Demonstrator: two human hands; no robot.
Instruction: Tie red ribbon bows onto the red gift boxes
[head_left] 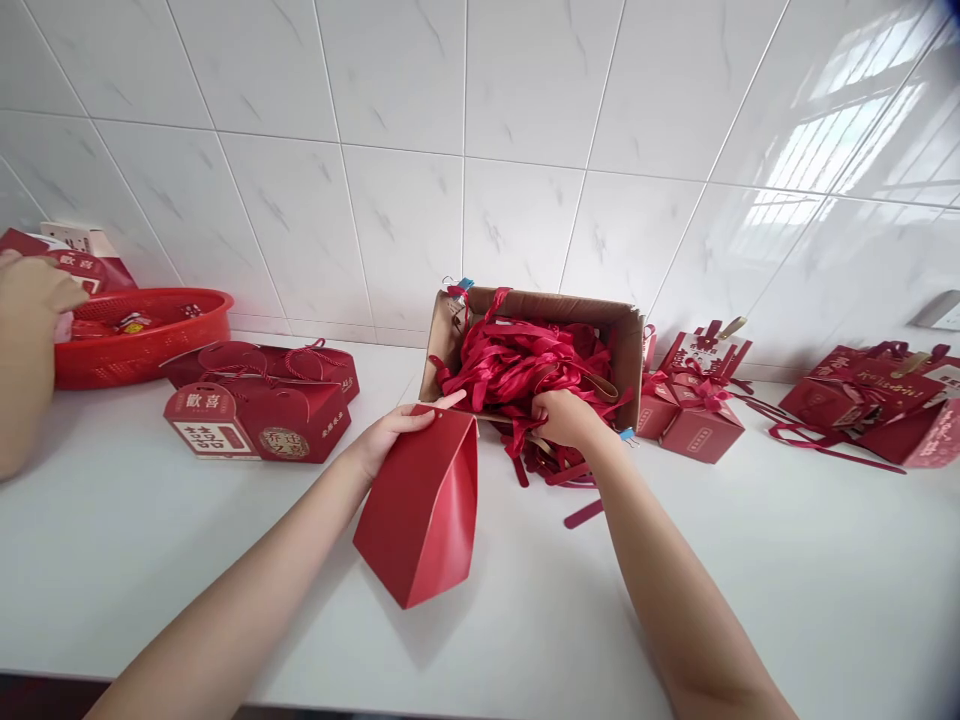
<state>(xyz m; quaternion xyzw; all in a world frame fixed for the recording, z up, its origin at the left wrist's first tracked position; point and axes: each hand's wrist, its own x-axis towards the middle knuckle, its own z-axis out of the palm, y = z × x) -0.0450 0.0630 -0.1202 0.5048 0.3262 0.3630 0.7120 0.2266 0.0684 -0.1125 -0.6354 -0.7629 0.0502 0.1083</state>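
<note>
My left hand (394,432) grips the top rim of a red paper gift box (424,515) that stands tilted on the white counter (750,560), its point toward me. My right hand (564,418) is closed in a tangle of red ribbons (525,365) at the front edge of an open cardboard box (626,330), fingers pinched on ribbon strands. Loose ribbon pieces (570,478) lie on the counter under my right wrist.
Finished red gift boxes (262,410) lie at the left, more with bows (694,410) right of the cardboard box and at the far right (885,400). A red plastic basket (142,335) stands far left, where another person's hand (30,300) reaches. White tiled wall behind.
</note>
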